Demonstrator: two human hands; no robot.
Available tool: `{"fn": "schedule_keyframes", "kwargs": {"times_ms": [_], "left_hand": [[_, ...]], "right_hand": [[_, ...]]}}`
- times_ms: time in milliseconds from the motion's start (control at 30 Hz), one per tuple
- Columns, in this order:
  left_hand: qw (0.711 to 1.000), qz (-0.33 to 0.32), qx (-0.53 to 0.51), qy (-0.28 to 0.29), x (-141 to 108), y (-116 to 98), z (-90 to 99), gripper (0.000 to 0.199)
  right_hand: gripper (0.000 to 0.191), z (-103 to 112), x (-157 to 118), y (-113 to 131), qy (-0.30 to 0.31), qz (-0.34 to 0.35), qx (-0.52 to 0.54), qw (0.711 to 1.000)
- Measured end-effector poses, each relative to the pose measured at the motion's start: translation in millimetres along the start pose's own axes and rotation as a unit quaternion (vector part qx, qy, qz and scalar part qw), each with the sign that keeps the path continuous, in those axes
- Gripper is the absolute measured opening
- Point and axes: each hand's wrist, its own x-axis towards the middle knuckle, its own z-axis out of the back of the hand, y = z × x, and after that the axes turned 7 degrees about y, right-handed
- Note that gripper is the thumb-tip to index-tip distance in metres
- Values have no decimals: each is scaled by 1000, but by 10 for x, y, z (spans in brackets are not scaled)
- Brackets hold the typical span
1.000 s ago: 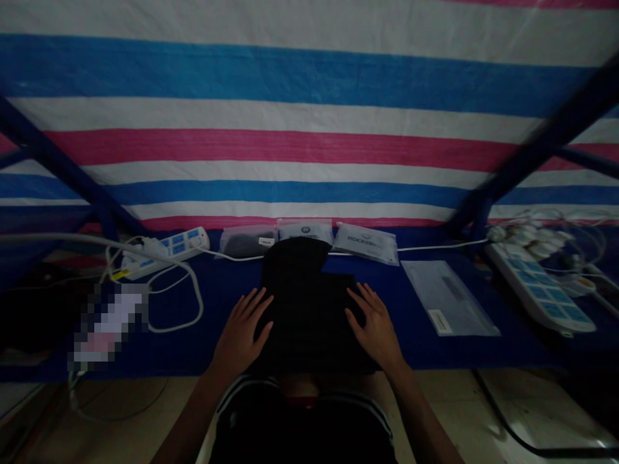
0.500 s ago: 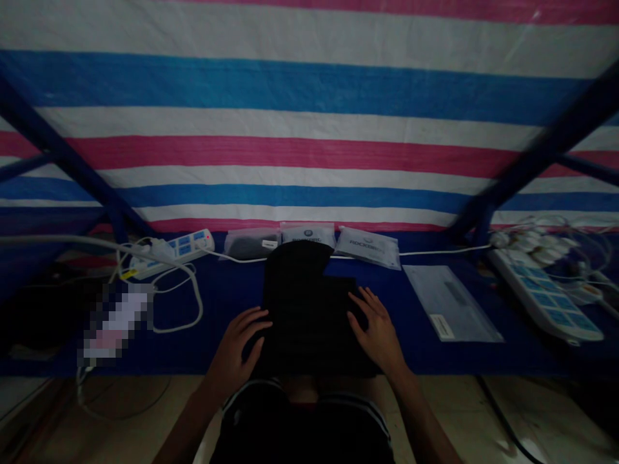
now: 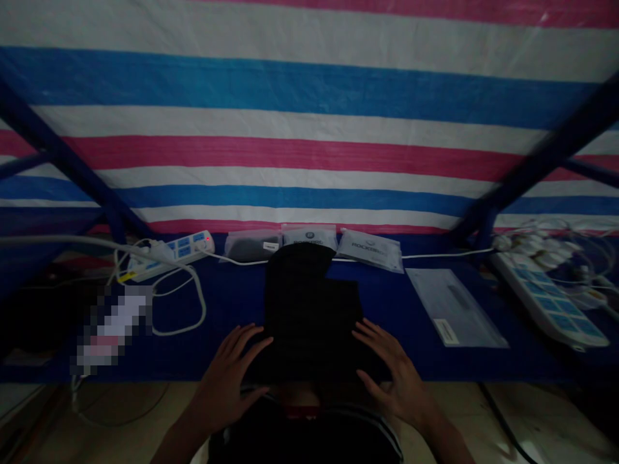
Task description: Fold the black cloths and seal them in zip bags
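A black cloth item point(image 3: 312, 316), shaped like a balaclava or hood, lies flat on the blue table point(image 3: 222, 296) in front of me. At its lower left edge rests my left hand point(image 3: 235, 367), fingers stretched and apart, the tips touching the fabric. My right hand point(image 3: 394, 370) lies at the lower right edge in the same way, fingers spread. Neither hand grips the cloth. Behind its top stand a grey pouch point(image 3: 308, 236) and another pouch point(image 3: 370, 249), both with printed lettering, and a clear bag point(image 3: 249, 245) with a dark thing inside.
To the right lies a flat clear zip bag point(image 3: 457, 309) with a white label. A power strip point(image 3: 551, 303) with tangled white cables is at the far right, and another power strip point(image 3: 169, 254) with a red light at the left. A striped sheet point(image 3: 309, 154) hangs behind.
Both hands have slid down toward the table's front edge along the sides of the black cloth. The cloth lies in nearly the same place.
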Motion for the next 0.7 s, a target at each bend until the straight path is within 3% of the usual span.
{"fn": "schedule_keyframes", "kwargs": {"times_ms": [167, 267, 500, 700], "left_hand": [[1000, 1, 3, -5, -6, 11, -58, 76], [1000, 1, -20, -11, -24, 15, -66, 74], [997, 12, -70, -12, -69, 5, -59, 69], [996, -6, -89, -7, -27, -53, 67, 46]], "right_hand": [[89, 6, -125, -2, 66, 32, -37, 997], [98, 4, -150, -1, 96, 42, -52, 993], [99, -98, -186, -65, 78, 11, -54, 995], [89, -112, -192, -145, 64, 29, -41, 997]]}}
